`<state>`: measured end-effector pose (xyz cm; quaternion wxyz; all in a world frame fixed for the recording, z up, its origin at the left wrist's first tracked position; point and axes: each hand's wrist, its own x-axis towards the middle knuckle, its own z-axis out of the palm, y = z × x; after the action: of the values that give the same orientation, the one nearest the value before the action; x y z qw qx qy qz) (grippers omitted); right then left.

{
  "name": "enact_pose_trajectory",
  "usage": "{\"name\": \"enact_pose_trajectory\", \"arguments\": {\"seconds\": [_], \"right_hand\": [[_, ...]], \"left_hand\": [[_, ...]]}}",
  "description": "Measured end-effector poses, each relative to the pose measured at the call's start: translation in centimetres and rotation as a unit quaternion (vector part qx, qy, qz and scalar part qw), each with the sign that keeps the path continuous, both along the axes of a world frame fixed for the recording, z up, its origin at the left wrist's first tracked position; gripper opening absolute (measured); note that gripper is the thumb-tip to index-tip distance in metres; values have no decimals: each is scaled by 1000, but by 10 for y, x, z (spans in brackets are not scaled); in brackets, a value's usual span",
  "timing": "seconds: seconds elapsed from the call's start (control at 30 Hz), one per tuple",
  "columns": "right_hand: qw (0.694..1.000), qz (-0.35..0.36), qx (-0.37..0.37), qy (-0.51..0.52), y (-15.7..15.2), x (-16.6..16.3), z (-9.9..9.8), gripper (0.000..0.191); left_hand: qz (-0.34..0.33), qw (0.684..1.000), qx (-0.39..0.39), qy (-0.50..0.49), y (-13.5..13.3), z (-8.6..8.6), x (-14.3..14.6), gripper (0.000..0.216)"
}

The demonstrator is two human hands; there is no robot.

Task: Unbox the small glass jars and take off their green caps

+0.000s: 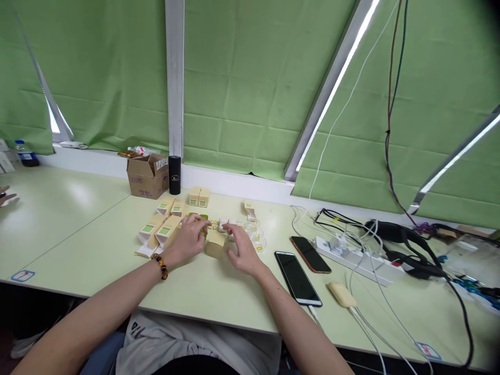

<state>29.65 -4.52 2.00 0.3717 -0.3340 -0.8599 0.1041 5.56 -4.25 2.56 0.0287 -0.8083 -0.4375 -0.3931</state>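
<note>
My left hand [191, 237] reaches over the table with its fingers stretched out. It is above several small green pieces [203, 216], partly hidden under it, and I cannot make out a grip. My right hand [242, 251] has its thumb apart from the fingers; its fingertips are near small white pieces [224, 224]. A closed tan carton [215, 245] stands between the hands. Small yellowish pieces [213, 224] lie behind it. Clear round plastic pieces with yellow centres [258, 239] are grouped right of my right hand. Left of my left hand stand several open cartons with green labels [166, 229].
Two cartons [199, 197] and another open carton [249, 209] stand farther back. A cardboard box [147, 176] and black bottle [174, 175] stand by the wall. At right are two phones [299, 278], a power strip [359, 260], a cream-coloured charger [341, 295] and tangled cables. Another person's hand [5, 195] shows far left.
</note>
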Motion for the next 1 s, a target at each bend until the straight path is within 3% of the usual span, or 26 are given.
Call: {"name": "enact_pose_trajectory", "arguments": {"seconds": [0.27, 0.53, 0.73, 0.83, 1.0], "right_hand": [[998, -48, -48, -6, -3, -20, -19, 67], [977, -21, -55, 205, -2, -18, -14, 61], [940, -27, -131, 312, -2, -26, -14, 51], [929, -29, -148, 337, -5, -32, -14, 51], [930, 2, -153, 336, -12, -36, -15, 52]], "left_hand": [[2, 999, 46, -2, -2, -4, 1, 54], [-8, 982, 178, -67, -15, 3, 4, 65], [-51, 973, 214, 65, -31, 5, 15, 60], [-21, 974, 198, 107, -34, 3, 25, 65], [28, 971, 215, 101, -30, -1, 29, 48]]}}
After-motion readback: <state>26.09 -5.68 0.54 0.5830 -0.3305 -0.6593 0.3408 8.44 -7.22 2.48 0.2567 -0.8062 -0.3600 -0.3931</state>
